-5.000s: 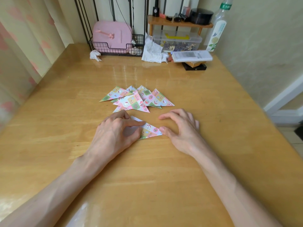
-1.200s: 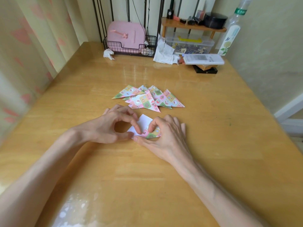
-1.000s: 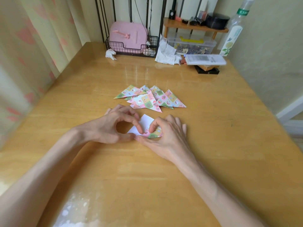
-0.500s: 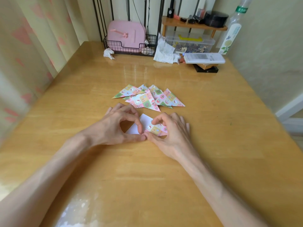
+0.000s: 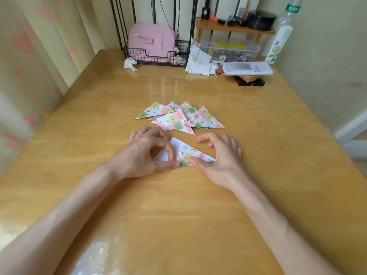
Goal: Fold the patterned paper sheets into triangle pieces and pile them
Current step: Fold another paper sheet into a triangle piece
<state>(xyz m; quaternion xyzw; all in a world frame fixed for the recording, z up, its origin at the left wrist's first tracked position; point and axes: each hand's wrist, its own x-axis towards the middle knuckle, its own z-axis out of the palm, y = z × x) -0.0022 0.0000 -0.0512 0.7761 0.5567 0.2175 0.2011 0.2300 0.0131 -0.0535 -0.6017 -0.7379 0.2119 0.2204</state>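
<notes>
Worktop (image 5: 178,205): glossy light wood.
Centre: pile of folded triangle pieces (image 5: 178,120), overlapping, patterned side up.
Toward the near edge from the pile: half-folded sheet (image 5: 190,153), flat, white inside partly showing, close to the pile but apart from it.
Far edge, left of middle: black wire basket (image 5: 156,58), with a crumpled tissue (image 5: 130,64) at its left corner.
Far edge, middle: crumpled white paper (image 5: 198,62) beside the basket's right end.
Far edge, right: small wooden shelf (image 5: 234,29) standing over a clear lidded box (image 5: 230,49); stacked flat boxes (image 5: 250,80) in front.
Far right corner: bottle (image 5: 280,42), upright.

folded sheet (image 5: 190,153) at centre: white back, pastel pink-green-yellow checks; pile (image 5: 178,118) above alike; table (image 5: 178,205) honey-brown; pink case (image 5: 152,42) upper centre.
</notes>
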